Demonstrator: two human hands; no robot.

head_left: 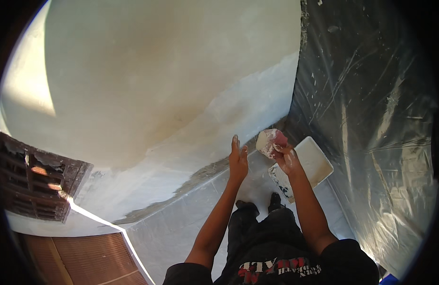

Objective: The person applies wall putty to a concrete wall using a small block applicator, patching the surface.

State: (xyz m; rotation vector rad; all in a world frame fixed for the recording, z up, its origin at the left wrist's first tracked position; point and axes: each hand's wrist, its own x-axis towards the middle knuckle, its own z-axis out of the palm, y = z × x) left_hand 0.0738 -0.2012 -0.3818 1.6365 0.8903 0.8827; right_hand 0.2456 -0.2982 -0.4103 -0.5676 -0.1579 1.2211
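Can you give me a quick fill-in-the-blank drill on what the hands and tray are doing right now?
1. The right hand holds a paint-smeared ____ near the wall.
2. The left hand is open and holds ____.
3. The white tray lies on the floor under the ____ hand.
4. To the right, the surface is covered with dark plastic ____.

Missing words: sponge; nothing; right; sheeting
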